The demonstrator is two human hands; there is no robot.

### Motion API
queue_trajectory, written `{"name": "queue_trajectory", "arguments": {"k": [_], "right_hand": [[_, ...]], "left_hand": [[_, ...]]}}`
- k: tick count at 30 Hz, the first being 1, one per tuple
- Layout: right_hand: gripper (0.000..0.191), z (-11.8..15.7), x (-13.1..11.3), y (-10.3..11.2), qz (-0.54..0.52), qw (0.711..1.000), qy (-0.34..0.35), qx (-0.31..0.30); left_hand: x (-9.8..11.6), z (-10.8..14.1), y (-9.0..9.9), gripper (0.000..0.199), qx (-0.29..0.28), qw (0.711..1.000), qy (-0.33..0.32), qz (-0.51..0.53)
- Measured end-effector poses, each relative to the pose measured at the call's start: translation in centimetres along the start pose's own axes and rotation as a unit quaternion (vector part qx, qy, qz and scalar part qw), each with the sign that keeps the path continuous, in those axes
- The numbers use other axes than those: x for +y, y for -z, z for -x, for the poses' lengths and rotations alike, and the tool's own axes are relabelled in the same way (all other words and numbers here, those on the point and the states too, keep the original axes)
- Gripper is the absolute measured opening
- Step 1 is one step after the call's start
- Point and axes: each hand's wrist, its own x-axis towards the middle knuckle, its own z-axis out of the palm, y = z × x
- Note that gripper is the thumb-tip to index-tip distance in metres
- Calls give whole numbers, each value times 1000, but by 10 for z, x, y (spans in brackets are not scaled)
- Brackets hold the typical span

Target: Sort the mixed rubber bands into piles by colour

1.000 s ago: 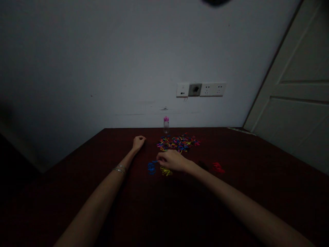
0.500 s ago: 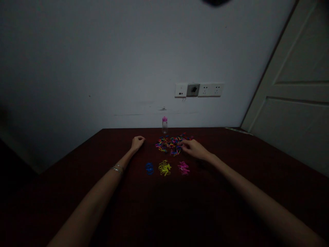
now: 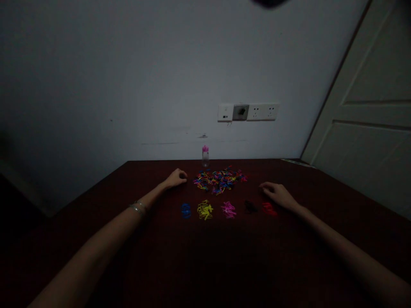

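A loose pile of small multicoloured rubber bands [image 3: 220,179] lies toward the back of the dark red table. My left hand [image 3: 176,177] rests just left of this pile, its fingers curled closed; what is inside them, if anything, is hidden. To the pile's right, my right hand [image 3: 278,193] has thumb and fingers pinched together, just above a small red group [image 3: 269,208]; anything in the pinch is too small to see. In the same front row are blue bands [image 3: 186,210], yellow bands [image 3: 204,210], pink bands [image 3: 228,210] and a dark group [image 3: 250,207].
Behind the pile stands a small clear bottle [image 3: 205,158] with a pink top, close to the wall. Sockets and switches [image 3: 248,112] are set in the wall above the table [image 3: 205,265]. A pale door [image 3: 369,111] is on the right. The light is dim.
My right hand has moved from the pile toward the right and nearer to me, uncovering the dark and red groups. My left hand has shifted slightly right, toward the pile.
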Motion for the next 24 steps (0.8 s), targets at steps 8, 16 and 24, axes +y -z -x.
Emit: {"name": "queue_trajectory", "arguments": {"k": [8, 16, 24], "right_hand": [[33, 7, -6, -3, 30, 1000, -1, -1], [32, 10, -11, -1, 41, 999, -2, 1], [32, 9, -9, -1, 49, 999, -5, -7]], "left_hand": [[24, 2, -5, 23, -56, 996, -29, -59], [27, -1, -6, 13, -41, 997, -3, -66], [34, 8, 7, 11, -47, 999, -22, -15]]}}
